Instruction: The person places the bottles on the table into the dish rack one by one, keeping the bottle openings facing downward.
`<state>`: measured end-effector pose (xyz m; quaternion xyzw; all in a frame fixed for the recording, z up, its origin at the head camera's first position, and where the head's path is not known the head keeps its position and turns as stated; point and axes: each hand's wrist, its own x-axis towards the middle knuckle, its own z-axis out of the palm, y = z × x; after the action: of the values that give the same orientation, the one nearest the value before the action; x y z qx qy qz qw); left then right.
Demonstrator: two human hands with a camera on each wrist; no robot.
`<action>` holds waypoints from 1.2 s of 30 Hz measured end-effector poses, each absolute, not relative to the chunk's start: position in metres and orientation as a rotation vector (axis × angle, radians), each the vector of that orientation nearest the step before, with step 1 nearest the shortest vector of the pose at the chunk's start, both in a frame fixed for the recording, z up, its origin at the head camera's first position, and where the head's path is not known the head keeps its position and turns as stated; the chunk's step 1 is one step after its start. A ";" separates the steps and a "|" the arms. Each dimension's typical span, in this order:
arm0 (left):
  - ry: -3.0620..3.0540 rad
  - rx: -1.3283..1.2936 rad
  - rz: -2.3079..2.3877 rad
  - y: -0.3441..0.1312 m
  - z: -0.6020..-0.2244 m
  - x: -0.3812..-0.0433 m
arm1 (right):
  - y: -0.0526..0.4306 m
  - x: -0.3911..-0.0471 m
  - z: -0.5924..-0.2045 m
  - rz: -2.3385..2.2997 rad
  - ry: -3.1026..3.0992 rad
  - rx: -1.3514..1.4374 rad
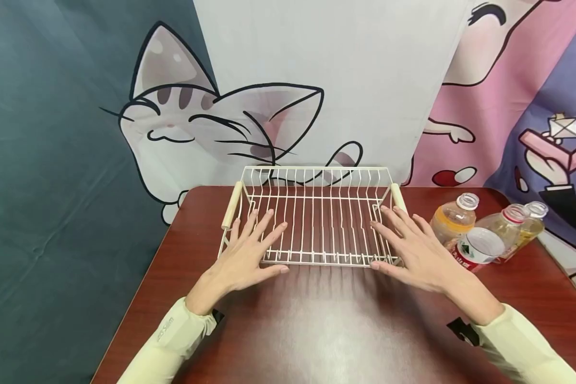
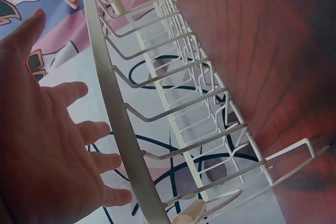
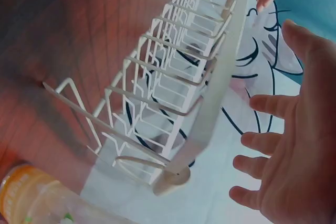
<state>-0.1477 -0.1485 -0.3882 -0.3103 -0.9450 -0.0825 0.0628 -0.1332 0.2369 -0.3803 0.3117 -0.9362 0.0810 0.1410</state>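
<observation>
A white wire dish rack (image 1: 317, 198) stands at the far side of the table, with pale wooden handles (image 1: 232, 205) at its two ends. Over its left front corner my left hand (image 1: 247, 256) is held with fingers spread. My right hand (image 1: 415, 250) is over the right front corner, its fingers also spread. In the left wrist view, the left hand (image 2: 58, 145) shows a gap between its fingertips and the rack's flat front rail (image 2: 113, 93). The right wrist view likewise shows the right hand (image 3: 299, 145) apart from the rail (image 3: 210, 114). Neither hand holds anything.
Right of the right hand stand a bottle with an orange label (image 1: 453, 220), a container with a red-and-white label (image 1: 477, 249) and further clear bottles (image 1: 534, 226). A cartoon-printed cloth (image 1: 341, 64) hangs behind the brown table (image 1: 317, 330).
</observation>
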 end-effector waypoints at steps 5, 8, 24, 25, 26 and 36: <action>-2.847 -0.929 -0.267 -0.152 -0.389 -0.148 | 0.244 -0.133 -0.367 0.230 -2.596 0.905; -2.845 -0.906 -0.268 -0.155 -0.390 -0.148 | 0.251 -0.134 -0.358 0.244 -2.528 0.891; -2.873 -0.796 -0.347 -0.179 -0.390 -0.145 | 0.315 -0.140 -0.305 0.170 -2.546 0.504; -2.878 -0.789 -0.349 -0.181 -0.390 -0.145 | 0.318 -0.140 -0.304 0.162 -2.565 0.476; -2.877 -0.786 -0.353 -0.182 -0.390 -0.145 | 0.321 -0.140 -0.303 0.153 -2.586 0.447; -2.882 -0.704 -0.423 -0.199 -0.393 -0.144 | 0.340 -0.144 -0.302 0.069 -2.774 0.285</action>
<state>-0.1438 -0.1989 -0.3926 -0.2342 -0.9592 -0.1409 0.0723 -0.1443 0.3397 -0.3017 0.1004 -0.9791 0.0243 0.1752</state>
